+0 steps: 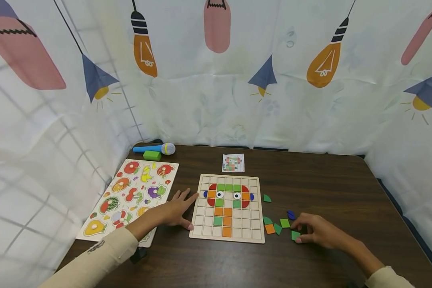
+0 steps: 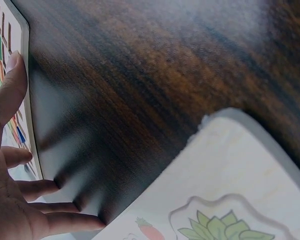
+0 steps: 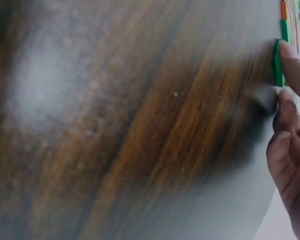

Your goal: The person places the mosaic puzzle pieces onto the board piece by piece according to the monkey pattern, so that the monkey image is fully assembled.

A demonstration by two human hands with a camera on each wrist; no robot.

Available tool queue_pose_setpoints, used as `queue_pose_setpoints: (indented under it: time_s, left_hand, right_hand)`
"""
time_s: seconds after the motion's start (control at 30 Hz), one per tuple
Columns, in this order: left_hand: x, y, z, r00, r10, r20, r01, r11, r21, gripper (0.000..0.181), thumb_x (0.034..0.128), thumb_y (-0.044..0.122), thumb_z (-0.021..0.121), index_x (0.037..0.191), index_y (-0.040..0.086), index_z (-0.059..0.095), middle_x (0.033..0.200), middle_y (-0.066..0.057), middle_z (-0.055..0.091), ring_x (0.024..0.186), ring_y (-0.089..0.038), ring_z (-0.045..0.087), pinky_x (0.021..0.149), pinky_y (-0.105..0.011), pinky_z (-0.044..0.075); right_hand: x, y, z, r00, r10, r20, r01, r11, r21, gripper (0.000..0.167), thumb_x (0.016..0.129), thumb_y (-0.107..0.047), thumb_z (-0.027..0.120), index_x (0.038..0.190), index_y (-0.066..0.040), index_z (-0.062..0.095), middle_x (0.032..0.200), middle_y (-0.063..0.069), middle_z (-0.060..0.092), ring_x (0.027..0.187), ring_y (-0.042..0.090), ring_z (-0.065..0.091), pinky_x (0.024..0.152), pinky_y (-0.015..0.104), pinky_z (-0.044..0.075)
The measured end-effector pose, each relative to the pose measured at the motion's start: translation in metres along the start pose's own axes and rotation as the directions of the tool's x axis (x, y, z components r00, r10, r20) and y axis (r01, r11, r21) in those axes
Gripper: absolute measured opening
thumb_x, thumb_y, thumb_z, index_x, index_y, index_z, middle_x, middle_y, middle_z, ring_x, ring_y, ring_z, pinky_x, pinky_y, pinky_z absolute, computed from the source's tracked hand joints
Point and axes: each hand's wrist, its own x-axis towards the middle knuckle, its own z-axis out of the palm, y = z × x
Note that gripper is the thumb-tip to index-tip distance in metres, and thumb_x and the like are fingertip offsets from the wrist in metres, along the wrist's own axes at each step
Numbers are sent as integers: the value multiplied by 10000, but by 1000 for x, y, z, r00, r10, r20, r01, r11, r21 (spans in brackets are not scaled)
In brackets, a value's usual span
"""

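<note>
A wooden grid board [image 1: 246, 236] holds coloured tiles arranged as a face with round eyes, above orange and green squares. My left hand [image 1: 178, 210] is spread at its left side, thumb and index finger touching the edge; the left wrist view shows the thumb [image 2: 12, 82] on the rim. Right of the board, my right hand [image 1: 318, 230] has its thumb and index finger at opposite edges of a green square tile [image 1: 295, 235], which lies on the table. In the right wrist view the thumb [image 3: 294, 67] touches this green tile [image 3: 278, 65].
Loose around the right hand are a blue piece [image 1: 291, 215], a light green square [image 1: 285, 223], an orange square [image 1: 270, 229] and green quarter-rounds [image 1: 267, 198]. A picture card [image 1: 233, 163] lies behind the board. Leftward are a fruit puzzle [image 1: 109, 218], a toy microphone [image 1: 149, 149] and a green block [image 1: 152, 155].
</note>
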Motion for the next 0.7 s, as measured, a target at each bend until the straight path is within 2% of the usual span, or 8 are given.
queue_pose_setpoints:
  time_s: [0.23, 0.37, 0.5, 0.7]
  left_hand:
    - [1, 0, 1, 1000, -8, 7, 8, 1000, 5, 1061, 781, 494, 822, 1599, 151, 239, 1649, -245, 154, 1485, -563, 132, 1082, -711, 323]
    - [1, 1, 1, 1000, -11, 7, 11, 1000, 5, 1065, 776, 496, 825, 1598, 153, 242, 1649, -243, 156, 1484, -565, 132, 1080, -714, 322]
    - [1, 1, 1, 1000, -16, 8, 16, 1000, 8, 1065, 774, 498, 825, 1597, 154, 243, 1649, -242, 156, 1485, -561, 133, 1079, -712, 326]
    - [1, 1, 0, 1000, -17, 6, 17, 1000, 4, 1065, 772, 492, 829, 1597, 152, 246, 1648, -247, 156, 1481, -569, 132, 1077, -718, 321]
  right_hand:
    - [-3, 1, 4, 994, -100, -34, 100, 995, 5, 288, 926, -318, 724, 1179, -182, 709, 1006, -69, 602, 675, -44, 483, 564, 198, 462]
    - [-3, 0, 6, 992, -121, -39, 122, 993, 11, 269, 932, -299, 719, 1175, -184, 721, 1007, -65, 600, 673, -50, 475, 564, 193, 460]
    - [-3, -3, 5, 996, -85, -21, 85, 996, -2, 217, 936, -330, 712, 1115, -211, 687, 988, -88, 607, 698, -45, 492, 577, 200, 460]
    - [5, -10, 3, 999, -1, 50, 1, 1000, 1, 207, 955, -382, 678, 1061, -232, 584, 828, -138, 558, 646, -32, 479, 550, 212, 433]
